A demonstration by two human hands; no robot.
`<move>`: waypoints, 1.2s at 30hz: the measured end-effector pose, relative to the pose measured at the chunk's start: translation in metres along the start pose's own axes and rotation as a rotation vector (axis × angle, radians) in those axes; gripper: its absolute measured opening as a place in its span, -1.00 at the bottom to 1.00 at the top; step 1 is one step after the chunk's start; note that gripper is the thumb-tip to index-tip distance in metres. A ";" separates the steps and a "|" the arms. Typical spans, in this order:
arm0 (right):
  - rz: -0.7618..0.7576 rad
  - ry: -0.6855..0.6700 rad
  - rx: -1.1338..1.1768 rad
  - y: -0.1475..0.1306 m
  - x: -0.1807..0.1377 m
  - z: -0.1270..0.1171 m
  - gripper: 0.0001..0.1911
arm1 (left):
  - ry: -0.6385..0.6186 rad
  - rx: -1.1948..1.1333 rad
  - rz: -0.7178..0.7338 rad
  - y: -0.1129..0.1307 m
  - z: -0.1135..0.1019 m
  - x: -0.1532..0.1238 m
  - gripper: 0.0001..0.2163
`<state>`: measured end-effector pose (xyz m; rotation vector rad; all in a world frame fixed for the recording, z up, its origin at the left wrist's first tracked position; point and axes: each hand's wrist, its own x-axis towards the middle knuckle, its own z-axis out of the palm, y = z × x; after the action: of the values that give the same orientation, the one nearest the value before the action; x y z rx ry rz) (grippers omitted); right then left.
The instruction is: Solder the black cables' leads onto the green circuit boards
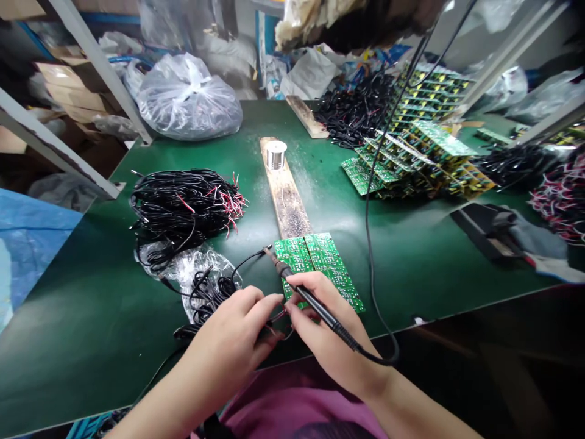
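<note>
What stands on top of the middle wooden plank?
A silvery spool stands near the far end of the plank. Whether the plank continues under the green circuit boards is hidden.

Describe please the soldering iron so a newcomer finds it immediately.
On the green table, find the two nearest circuit boards. There, the right hand holds the soldering iron; its straight, pen-like handle sets it apart from the curled cables.

I'm in an electronics workshop: a slim black soldering iron [323,310], green rectangular circuit boards [329,263], a silvery solder spool [276,156] and heaped black cables [178,198] show it.
</note>
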<state>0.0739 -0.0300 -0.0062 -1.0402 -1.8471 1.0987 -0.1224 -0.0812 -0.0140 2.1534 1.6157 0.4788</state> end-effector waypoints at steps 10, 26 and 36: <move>0.073 0.033 0.126 0.002 -0.004 0.003 -0.62 | 0.159 -0.108 -0.002 -0.001 0.005 -0.005 -0.87; 0.052 0.001 0.047 -0.001 -0.003 0.014 -0.59 | 0.137 -0.123 -0.059 0.000 0.009 -0.005 -0.87; -0.067 -0.050 -0.048 0.002 -0.003 0.007 -0.54 | 0.439 -0.174 -0.046 -0.001 0.009 -0.013 -0.77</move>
<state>0.0693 -0.0343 -0.0111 -0.9791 -1.9423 1.0546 -0.1223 -0.0941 -0.0228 1.9691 1.7589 1.0955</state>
